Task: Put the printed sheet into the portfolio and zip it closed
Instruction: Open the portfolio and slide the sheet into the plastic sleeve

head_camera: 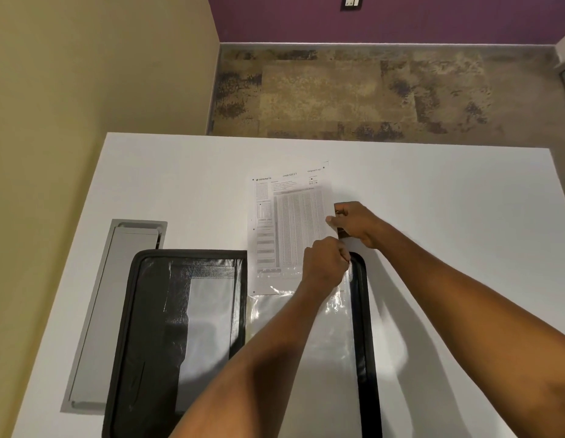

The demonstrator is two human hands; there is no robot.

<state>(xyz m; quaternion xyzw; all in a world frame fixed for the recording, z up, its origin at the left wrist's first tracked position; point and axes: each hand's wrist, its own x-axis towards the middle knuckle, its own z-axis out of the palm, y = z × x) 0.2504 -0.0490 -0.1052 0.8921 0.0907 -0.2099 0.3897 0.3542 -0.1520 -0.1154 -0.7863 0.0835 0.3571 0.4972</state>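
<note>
A black zip portfolio [180,327] lies open on the white table [432,200], its right half holding a clear plastic sleeve [331,336]. The printed sheet [290,222] sticks out of the sleeve's top, its lower end tucked inside. My left hand [327,263] pinches the sleeve's upper edge over the sheet's lower right part. My right hand [357,222] grips the sheet's right edge near the portfolio's top right corner. The zip runs open around the black rim [366,343].
A grey metal cable hatch [117,311] is set into the table left of the portfolio. The table's far edge drops to a patterned carpet floor [369,90]. A beige wall [101,58] stands close on the left.
</note>
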